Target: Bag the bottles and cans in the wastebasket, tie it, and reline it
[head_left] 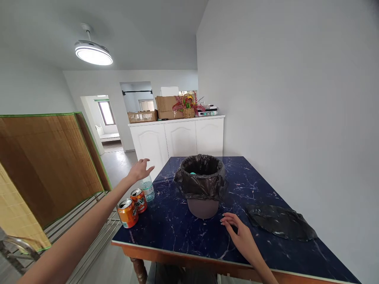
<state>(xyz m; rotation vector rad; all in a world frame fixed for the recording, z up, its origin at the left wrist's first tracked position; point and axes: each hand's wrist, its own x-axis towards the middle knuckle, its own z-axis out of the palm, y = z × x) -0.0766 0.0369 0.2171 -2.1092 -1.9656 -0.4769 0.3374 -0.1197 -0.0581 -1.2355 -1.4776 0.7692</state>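
Note:
My left hand (141,170) reaches out over the table's left edge, fingers apart, just above a clear plastic bottle (148,190). The hand hides the bottle's top, and whether they touch I cannot tell. Two opened orange soda cans (128,213) stand upright in front of the bottle. At the table's middle is a grey trash bin (203,209) lined with a black plastic bag (203,185); a bit of something turquoise shows inside. My right hand (237,232) rests near the bin's front right, fingers loosely bent and holding nothing.
A folded black plastic bag (281,221) lies at the right of the dark blue marbled table (166,232). A white cabinet (181,138) behind carries cardboard boxes (167,106) and a flower basket (188,112). A bamboo mat (50,161) on a metal frame stands at left; a wall runs along the right.

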